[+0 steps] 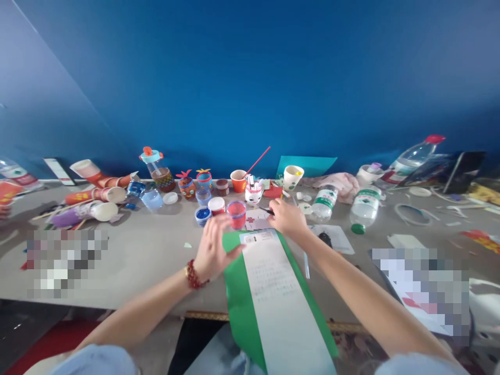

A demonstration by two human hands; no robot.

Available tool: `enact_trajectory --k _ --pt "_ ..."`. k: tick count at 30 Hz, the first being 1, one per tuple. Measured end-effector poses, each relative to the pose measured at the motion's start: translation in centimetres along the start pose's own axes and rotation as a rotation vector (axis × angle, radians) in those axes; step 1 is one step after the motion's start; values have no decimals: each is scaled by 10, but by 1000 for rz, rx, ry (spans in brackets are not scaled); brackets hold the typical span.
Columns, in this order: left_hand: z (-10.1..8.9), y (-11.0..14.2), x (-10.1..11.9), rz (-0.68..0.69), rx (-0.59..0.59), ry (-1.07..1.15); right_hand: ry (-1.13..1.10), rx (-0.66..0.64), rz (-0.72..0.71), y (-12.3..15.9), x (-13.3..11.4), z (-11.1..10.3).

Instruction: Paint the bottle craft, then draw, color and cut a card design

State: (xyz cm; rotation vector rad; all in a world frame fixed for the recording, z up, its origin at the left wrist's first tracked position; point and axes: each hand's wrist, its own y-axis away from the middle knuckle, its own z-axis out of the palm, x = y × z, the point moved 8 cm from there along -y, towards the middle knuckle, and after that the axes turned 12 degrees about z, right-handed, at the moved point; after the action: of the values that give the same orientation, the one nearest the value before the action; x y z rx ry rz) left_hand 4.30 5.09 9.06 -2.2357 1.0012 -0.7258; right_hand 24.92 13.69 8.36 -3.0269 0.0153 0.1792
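My left hand, a little blurred, hovers at the upper left of a green sheet with thumb and fingers apart and nothing in them. On the green sheet lies a long white paper strip with faint handwriting; both reach past the table's near edge. My right hand is closed on a slim dark pen-like thing, whose exact kind I cannot make out. Below its tip is a white card with a red pattern. Just beyond my left hand stand a red paint jar and a blue paint pot.
Along the blue wall stand an orange paper cup with a red stick, a white animal-faced holder and a white cup. Plastic bottles are to the right. Decorated paper cups lie left. A person's hand shows at the left edge.
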Motion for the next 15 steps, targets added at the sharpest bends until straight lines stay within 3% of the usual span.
enact_trajectory --k 3,6,10,15 --pt "0 -19 -38 -83 45 -18 -365 -7 99 27 17 -5" --pt "22 -24 -64 -172 -42 19 -751 -107 78 55 17 6" --pt "39 -24 -74 -213 -83 12 -970 -262 102 79 11 30" --pt "31 -51 -87 -182 -15 -11 -1157 -355 190 87 11 47"
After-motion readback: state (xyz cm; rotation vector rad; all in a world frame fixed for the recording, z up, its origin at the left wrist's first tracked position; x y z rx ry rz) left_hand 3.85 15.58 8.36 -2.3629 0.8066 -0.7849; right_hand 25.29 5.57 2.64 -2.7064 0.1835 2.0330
